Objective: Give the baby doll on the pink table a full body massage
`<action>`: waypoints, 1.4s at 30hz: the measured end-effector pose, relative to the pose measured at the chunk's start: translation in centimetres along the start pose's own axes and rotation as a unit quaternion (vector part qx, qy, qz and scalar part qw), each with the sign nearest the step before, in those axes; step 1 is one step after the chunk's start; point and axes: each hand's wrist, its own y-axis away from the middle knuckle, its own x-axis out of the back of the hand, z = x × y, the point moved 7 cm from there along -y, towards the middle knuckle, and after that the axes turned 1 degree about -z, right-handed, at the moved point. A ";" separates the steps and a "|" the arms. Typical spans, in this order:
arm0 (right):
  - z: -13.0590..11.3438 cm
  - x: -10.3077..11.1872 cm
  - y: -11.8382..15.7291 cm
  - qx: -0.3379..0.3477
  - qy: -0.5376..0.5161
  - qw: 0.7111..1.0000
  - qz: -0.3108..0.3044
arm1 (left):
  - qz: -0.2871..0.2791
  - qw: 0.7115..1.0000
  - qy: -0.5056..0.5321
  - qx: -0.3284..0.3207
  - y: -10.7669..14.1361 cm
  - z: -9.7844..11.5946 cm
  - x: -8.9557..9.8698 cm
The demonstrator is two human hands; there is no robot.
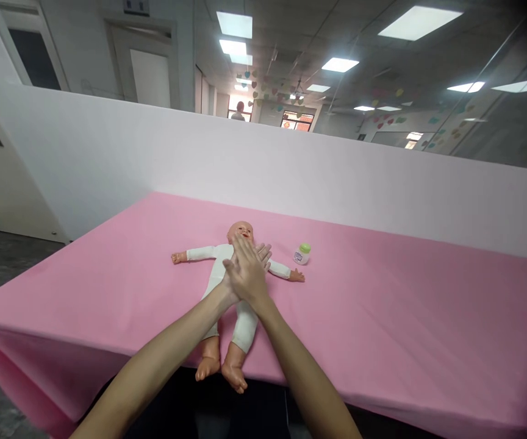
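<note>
A baby doll [218, 277] with a white cloth body lies on its back on the pink-covered table [359, 317], its arms spread and its feet at the front edge. Over its chest my two palms press together, crossed. On top is my right hand [249, 274], fingers stretched out and holding nothing. My left hand [264, 253] lies beneath it, mostly covered, with its spread fingertips showing at the right. A small clear jar [302, 254] with a green lid stands upright beside the doll's arm at the right.
A white low wall [291, 164] runs along the table's back edge, with glass above it. At the far left is a door [7, 164] with a metal handle. A distant person [238, 112] shows beyond the glass.
</note>
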 end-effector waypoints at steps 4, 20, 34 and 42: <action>4.1 0.6 -0.5 -0.087 -0.092 0.992 0.025 | -0.025 0.999 0.023 0.035 -0.7 1.8 0.9; 18.7 -1.8 -4.7 -0.254 -0.192 0.945 0.074 | 0.163 0.765 -0.611 -0.126 -12.4 9.5 10.5; 23.3 -6.6 -8.9 -0.247 -0.275 0.929 -0.030 | 0.108 0.624 -0.772 -0.042 -17.7 7.9 10.2; 23.3 -6.1 -9.5 -0.261 -0.210 0.942 -0.026 | 0.132 0.653 -0.745 -0.036 -18.2 8.4 11.1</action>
